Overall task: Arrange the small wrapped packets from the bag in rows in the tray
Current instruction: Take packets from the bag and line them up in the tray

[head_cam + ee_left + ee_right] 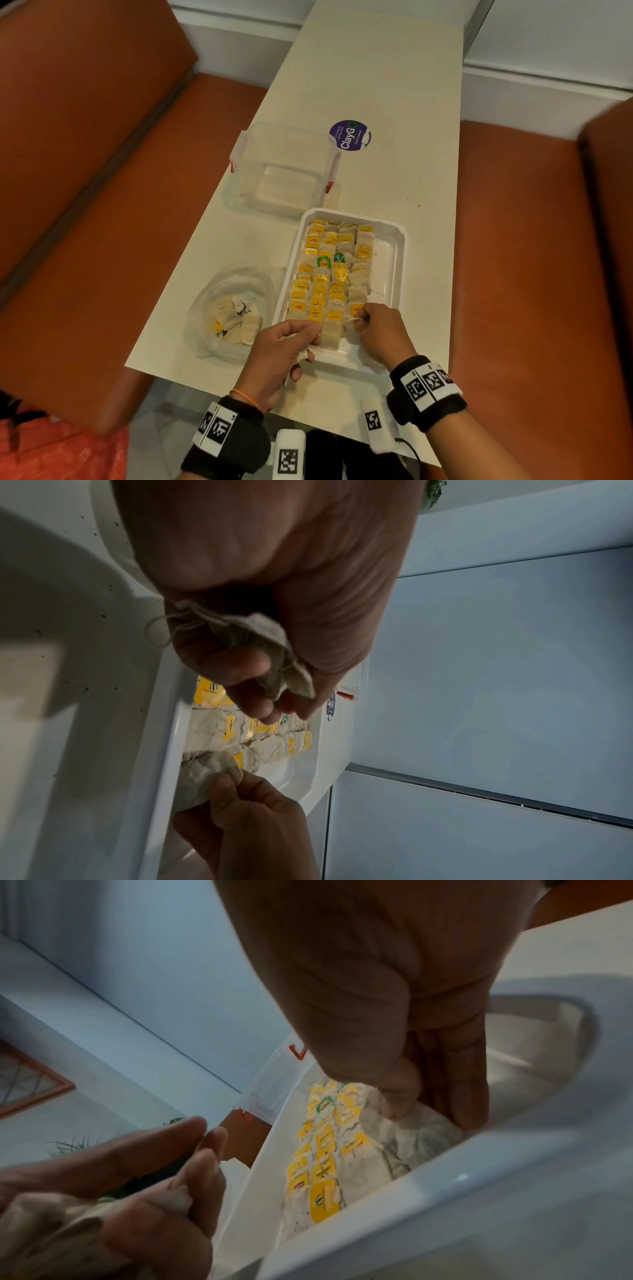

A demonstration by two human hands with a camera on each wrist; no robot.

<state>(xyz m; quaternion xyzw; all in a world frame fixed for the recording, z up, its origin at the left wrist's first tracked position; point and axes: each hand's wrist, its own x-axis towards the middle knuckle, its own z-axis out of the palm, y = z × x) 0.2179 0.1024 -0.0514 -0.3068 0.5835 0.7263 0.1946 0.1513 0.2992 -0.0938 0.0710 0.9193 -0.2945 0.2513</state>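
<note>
The white tray (399,246) lies mid-table and holds rows of beige packets with yellow tags (322,270); its right strip is bare. My left hand (301,337) hovers over the tray's near left corner and grips a small bunch of packets (260,642) in its curled fingers. My right hand (363,320) is at the near end of the fourth row, where thumb and fingers pinch one packet (205,775) lying in the tray. The right wrist view shows that packet (418,1131) under my fingertips. A clear plastic bag (229,308) with several more packets sits left of the tray.
A clear lidless box with red clips (281,168) stands behind the tray, beside a purple round sticker (350,134). Orange bench seats (102,205) flank the narrow white table (376,85). The table's near edge runs just below my hands.
</note>
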